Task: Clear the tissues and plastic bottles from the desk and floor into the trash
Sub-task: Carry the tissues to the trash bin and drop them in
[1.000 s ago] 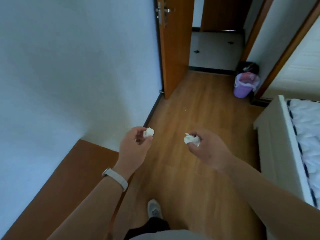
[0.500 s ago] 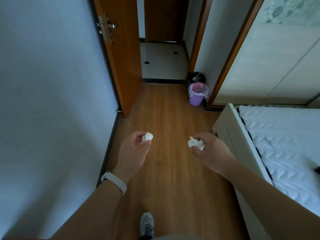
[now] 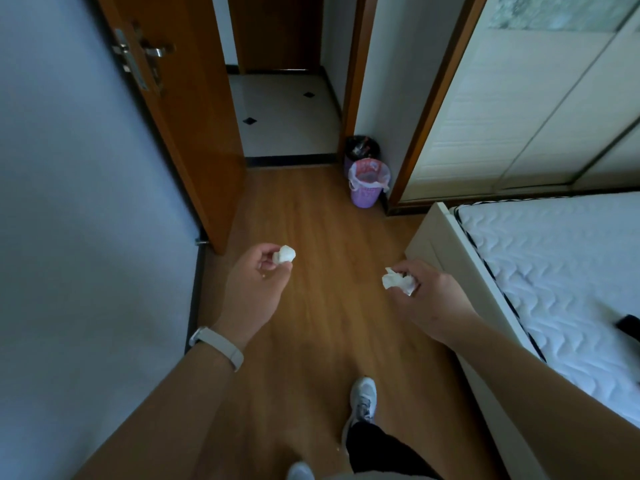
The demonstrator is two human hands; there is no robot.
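Note:
My left hand [image 3: 258,289] pinches a small crumpled white tissue [image 3: 286,253] between thumb and fingers. In my right hand [image 3: 427,294] sits a second, looser wad of tissue [image 3: 398,281], sticking out past the fingertips. Both hands are held out over the wooden floor at waist height. Ahead, against the wall corner, stands a purple trash bin [image 3: 367,183] lined with a pink bag, and a black bin [image 3: 362,147] stands just behind it. No bottle is in sight.
An open wooden door [image 3: 180,116] stands on the left beside a pale wall. A white bed [image 3: 554,271] fills the right side, with a wardrobe [image 3: 519,116] beyond it. A tiled hallway [image 3: 284,116] lies past the doorway. My shoe [image 3: 362,400] is on the floor.
The view has swung and advanced down the room: the desk edge on the left is gone, and the bins and the bed look nearer. Both hands still grip their tissues.

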